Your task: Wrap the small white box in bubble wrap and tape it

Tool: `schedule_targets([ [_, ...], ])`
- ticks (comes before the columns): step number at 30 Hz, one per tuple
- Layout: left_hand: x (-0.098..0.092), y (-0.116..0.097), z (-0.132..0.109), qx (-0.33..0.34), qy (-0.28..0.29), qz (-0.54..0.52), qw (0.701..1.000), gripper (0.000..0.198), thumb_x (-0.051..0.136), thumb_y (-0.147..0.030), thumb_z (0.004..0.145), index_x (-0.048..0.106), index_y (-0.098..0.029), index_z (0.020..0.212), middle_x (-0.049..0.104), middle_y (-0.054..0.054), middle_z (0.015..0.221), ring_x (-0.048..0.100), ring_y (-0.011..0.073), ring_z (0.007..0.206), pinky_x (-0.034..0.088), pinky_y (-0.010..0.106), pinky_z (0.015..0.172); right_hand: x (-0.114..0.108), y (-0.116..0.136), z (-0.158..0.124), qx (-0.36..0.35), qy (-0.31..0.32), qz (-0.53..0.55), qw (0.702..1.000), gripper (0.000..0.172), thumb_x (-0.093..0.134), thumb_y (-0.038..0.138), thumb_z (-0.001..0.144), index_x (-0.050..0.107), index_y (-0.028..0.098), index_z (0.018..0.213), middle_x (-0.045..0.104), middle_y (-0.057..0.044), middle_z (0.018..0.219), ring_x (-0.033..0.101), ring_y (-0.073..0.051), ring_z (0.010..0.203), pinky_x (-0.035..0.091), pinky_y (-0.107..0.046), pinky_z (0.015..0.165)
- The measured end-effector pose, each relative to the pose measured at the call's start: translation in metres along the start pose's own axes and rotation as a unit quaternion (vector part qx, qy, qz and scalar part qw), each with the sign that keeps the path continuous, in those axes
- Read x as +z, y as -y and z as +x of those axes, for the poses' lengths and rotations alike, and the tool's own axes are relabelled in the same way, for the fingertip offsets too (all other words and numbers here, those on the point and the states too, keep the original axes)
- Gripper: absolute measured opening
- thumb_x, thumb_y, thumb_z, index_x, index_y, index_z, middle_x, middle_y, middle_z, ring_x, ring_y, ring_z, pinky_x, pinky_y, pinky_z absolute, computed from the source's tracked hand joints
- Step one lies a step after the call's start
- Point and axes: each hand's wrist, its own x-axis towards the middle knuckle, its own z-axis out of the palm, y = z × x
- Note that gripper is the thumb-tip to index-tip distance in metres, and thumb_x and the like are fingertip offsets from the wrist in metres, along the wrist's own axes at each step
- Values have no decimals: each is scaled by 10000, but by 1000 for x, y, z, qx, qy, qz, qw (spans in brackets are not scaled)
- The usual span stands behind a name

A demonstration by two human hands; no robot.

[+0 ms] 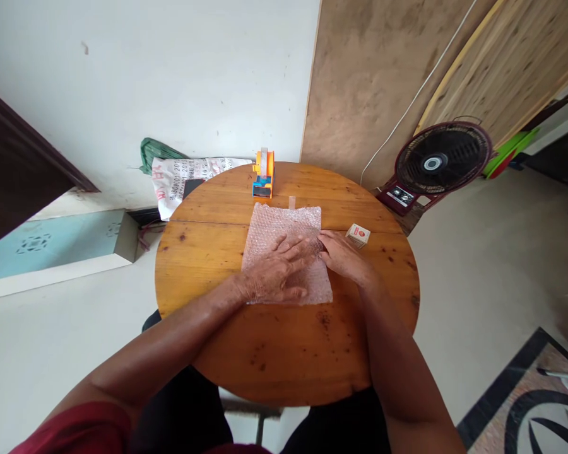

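My left hand [280, 271] lies flat, fingers spread, on the bubble wrap [279, 224] on the table [288, 366]. I judge it light, soft, slightly slippery (hold by the edges). My right hand [343, 256] is at the bubble wrap's right edge; I cannot tell whether it pinches.

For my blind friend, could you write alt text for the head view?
A person's left hand lies spread on bubble wrap, right hand at its right edge, on a round wooden table. A small box sits nearby; a tape dispenser stands near the table's far edge.
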Motion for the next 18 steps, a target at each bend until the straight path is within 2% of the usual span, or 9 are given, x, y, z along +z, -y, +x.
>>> schedule_targets([
  [5, 8, -7, -1, 35, 34, -16, 999, 715, 409, -671, 903, 369, -287, 1505, 201, 98, 1631, 122, 350, 1513, -4, 613, 1190, 0, -1, 1, -3, 3, -2, 1000, 361, 497, 147, 865, 605, 118, 1209, 571, -170, 1361, 524, -288, 1263, 381, -375, 1066],
  [12, 8, -4, -3, 45, 24, -21, 998, 692, 465, -650, 892, 406, -293, 1483, 273, 105, 1608, 169, 370, 1499, 32, 643, 1177, -4, 0, 1, -3, -10, -6, 1000, 269, 505, 193, 885, 638, 161, 1117, 652, -139, 1224, 582, -279, 1141, 416, -367, 979],
  [15, 5, -5, -4, 47, 23, -20, 998, 699, 492, -641, 883, 407, -293, 1483, 278, 107, 1606, 170, 370, 1499, 46, 637, 1181, -8, 1, 0, -1, -48, 15, 999, 272, 482, 208, 898, 657, 195, 1106, 682, -99, 1185, 600, -261, 1104, 424, -357, 965],
  [18, 4, -5, -4, 54, 16, -20, 998, 693, 488, -650, 880, 436, -287, 1467, 290, 109, 1601, 187, 370, 1494, 52, 621, 1188, -13, 2, -1, 8, -118, 47, 992, 301, 436, 205, 910, 676, 217, 1091, 704, -70, 1145, 613, -244, 1086, 428, -351, 967],
])
